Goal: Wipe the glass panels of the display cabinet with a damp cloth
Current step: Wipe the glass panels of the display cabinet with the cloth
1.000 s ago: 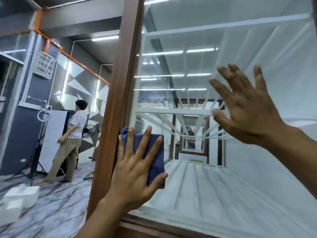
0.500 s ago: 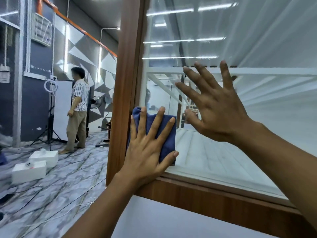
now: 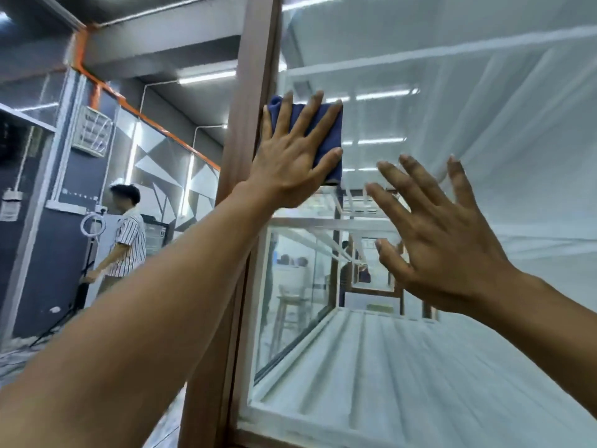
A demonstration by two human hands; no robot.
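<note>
At the far left, one person in a striped short-sleeved shirt (image 3: 127,240) is seen beside one white ring light on a stand (image 3: 92,223). One upright brown wooden frame post (image 3: 248,124) is met next. Just right of it, one folded dark-blue cloth (image 3: 326,137) is pressed flat against the smooth clear glass panel (image 3: 484,92), high up, by the left hand (image 3: 290,163), whose fingers are held straight and spread. Further right and lower, the right hand (image 3: 442,247) is raised, palm towards the glass, fingers splayed, with nothing held; contact with the glass cannot be told.
</note>
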